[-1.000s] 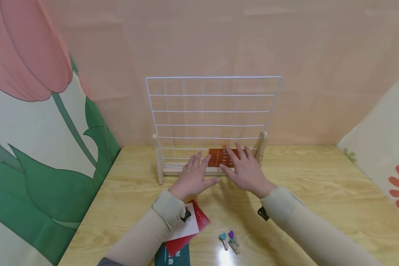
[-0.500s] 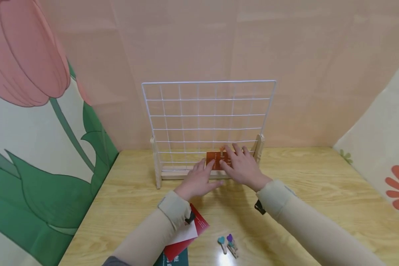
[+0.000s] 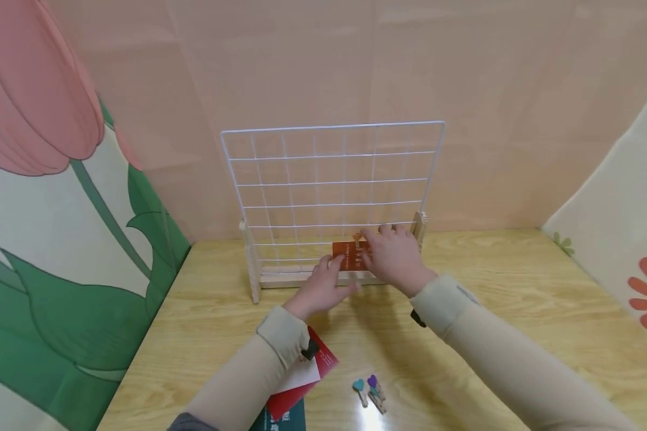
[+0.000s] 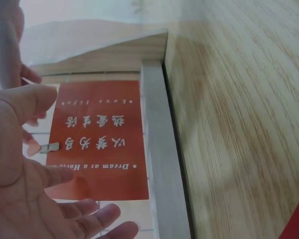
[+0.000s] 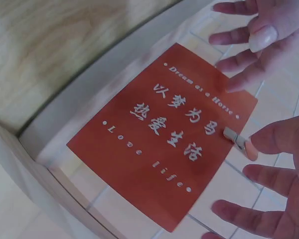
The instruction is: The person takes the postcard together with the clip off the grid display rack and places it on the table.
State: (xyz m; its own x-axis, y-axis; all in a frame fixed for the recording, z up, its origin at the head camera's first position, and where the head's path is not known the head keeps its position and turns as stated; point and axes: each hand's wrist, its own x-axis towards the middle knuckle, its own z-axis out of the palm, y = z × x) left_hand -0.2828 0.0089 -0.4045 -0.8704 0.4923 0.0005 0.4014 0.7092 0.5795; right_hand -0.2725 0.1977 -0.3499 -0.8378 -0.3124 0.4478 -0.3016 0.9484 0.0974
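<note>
A red card (image 5: 154,134) with white lettering hangs on the lower part of the white wire grid (image 3: 323,181), fixed at its top edge by a small wooden clothespin (image 5: 234,137) with an orange end. My left hand (image 3: 322,286) is at the card's left, fingers spread; one fingertip touches or nearly touches the card in the left wrist view. My right hand (image 3: 398,257) covers the card's right part in the head view. In the right wrist view its fingers are spread, and one fingertip is close to the clothespin's orange end; contact is unclear.
Wooden feet and a crossbar (image 3: 286,279) support the grid on the wood-grain table (image 3: 490,287). Nearer lie a white card (image 3: 299,377), a red card (image 3: 326,357) and a dark green card (image 3: 293,419), partly under the left sleeve. Loose heart-topped clothespins (image 3: 376,394) lie beside them.
The left hand has moved slightly right, towards the card. My right hand has shifted a little left and its fingers bend more around the clothespin's area. The head view has shifted slightly.
</note>
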